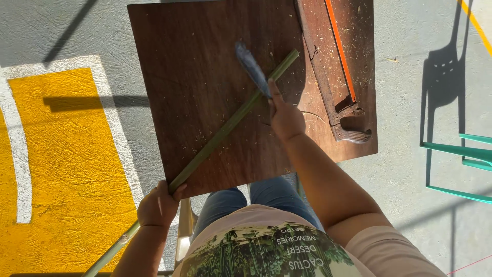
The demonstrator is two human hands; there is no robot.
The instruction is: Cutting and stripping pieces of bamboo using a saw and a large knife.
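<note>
Left hand [156, 208] grip clenched on green stick [225, 128] low in frame; stick slants up across brown bench [195, 77]. Right hand [285, 119] grasps blade [252, 68] at centre. Sawdust-strewn bench; handsaw [333, 66] upper right. Beyond: grey concrete floor [410, 77], yellow paint [61, 169] left, green chair frame [461, 154] right.

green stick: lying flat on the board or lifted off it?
Cannot tell if it touches. The green stick runs slantwise over the wooden board, near end gripped in the left hand, with the right hand setting a blade against it.
</note>
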